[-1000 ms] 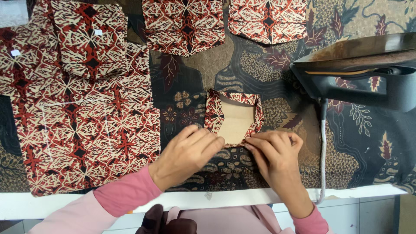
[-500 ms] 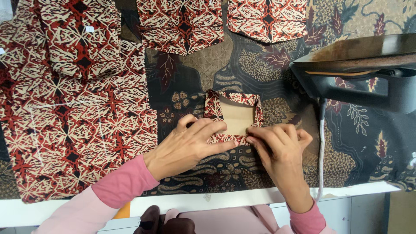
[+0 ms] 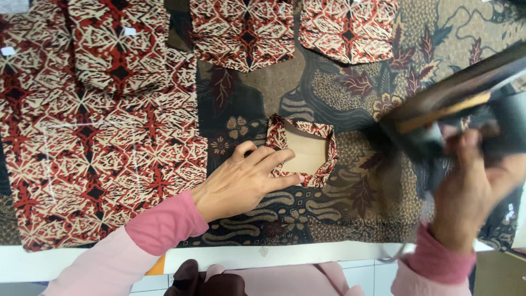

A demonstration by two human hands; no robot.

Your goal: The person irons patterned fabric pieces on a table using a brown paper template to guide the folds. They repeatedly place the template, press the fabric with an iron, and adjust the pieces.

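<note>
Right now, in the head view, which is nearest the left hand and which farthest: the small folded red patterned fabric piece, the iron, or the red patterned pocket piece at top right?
1. Small folded red patterned fabric piece, under the left hand fingertips.
2. Iron, right, held by the right hand.
3. Red patterned pocket piece, top right.

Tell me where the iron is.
In the head view the iron is at the right, blurred, gripped by the right hand above the dark cloth, right of the small folded piece.
</note>
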